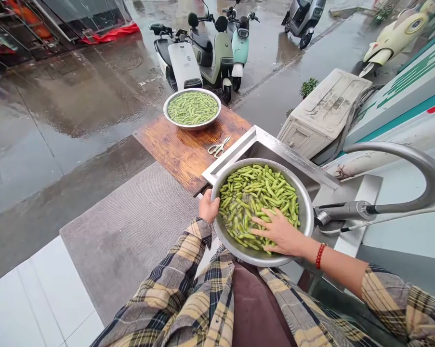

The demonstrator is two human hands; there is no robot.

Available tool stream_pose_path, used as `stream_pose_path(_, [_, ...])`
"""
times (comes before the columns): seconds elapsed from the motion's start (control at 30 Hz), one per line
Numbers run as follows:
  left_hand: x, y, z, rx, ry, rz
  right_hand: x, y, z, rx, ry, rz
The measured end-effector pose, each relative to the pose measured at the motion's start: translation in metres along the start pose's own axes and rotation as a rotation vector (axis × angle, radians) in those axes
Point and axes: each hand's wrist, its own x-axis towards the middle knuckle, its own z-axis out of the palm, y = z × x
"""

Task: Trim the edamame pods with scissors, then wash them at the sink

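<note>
A steel basin (pixel 304 198) full of green bean pods (pixel 260 193) in water rests in a metal sink (pixel 253 140). My left hand (pixel 207 207) grips the basin's near left rim, fingers closed on it. My right hand (pixel 279 234) lies flat on the pods at the basin's near side, fingers spread. A red bead bracelet (pixel 320 255) circles that wrist.
A second steel bowl of pods (pixel 192 108) stands on a wooden table (pixel 177 149) beyond the sink, scissors (pixel 219 147) beside it. A curved faucet (pixel 401 154) arches on the right. Several parked scooters (pixel 217 53) stand on wet pavement. A grey mat (pixel 130 231) lies left.
</note>
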Motion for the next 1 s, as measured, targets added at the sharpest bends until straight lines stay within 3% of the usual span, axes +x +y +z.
stream_pose_path(0.13, [-0.002, -0.004, 0.0, 0.042, 0.021, 0.011, 0.055, -0.022, 0.016, -0.039, -0.064, 0.089])
stream_pose_path(0.2, [-0.003, -0.003, 0.0, 0.029, 0.025, 0.011, 0.087, -0.021, 0.016, -0.042, -0.068, 0.19])
stream_pose_path(0.27, [-0.003, 0.0, -0.001, 0.01, 0.022, 0.01, 0.1, -0.01, 0.008, -0.009, -0.031, 0.272])
stream_pose_path(0.33, [-0.004, 0.003, -0.001, 0.003, 0.025, 0.004, 0.09, 0.007, -0.003, 0.032, 0.021, 0.313])
stream_pose_path(0.43, [-0.003, 0.003, -0.002, -0.007, 0.03, -0.005, 0.04, 0.027, -0.015, 0.072, 0.032, 0.218])
stream_pose_path(0.5, [-0.003, 0.001, -0.003, -0.009, 0.03, -0.009, 0.006, 0.027, -0.013, 0.076, -0.01, 0.084])
stream_pose_path(0.57, [-0.002, -0.001, -0.003, 0.007, 0.031, -0.013, -0.009, 0.017, -0.006, 0.052, -0.035, 0.015])
stream_pose_path(0.63, [-0.002, -0.003, -0.003, 0.031, 0.035, -0.004, 0.002, 0.004, 0.004, 0.027, -0.051, 0.028])
stream_pose_path(0.73, [-0.003, -0.004, -0.004, 0.063, 0.046, 0.018, 0.052, -0.011, 0.012, 0.011, -0.072, 0.158])
stream_pose_path(0.83, [-0.002, -0.005, -0.004, 0.061, 0.034, 0.024, 0.09, -0.006, 0.008, 0.072, -0.034, 0.296])
stream_pose_path(0.9, [-0.001, -0.004, -0.003, 0.053, 0.024, 0.013, 0.087, 0.008, 0.001, 0.159, 0.035, 0.36])
stream_pose_path(1.0, [0.001, -0.004, -0.003, 0.041, 0.021, -0.015, 0.044, 0.033, -0.007, 0.233, 0.096, 0.283])
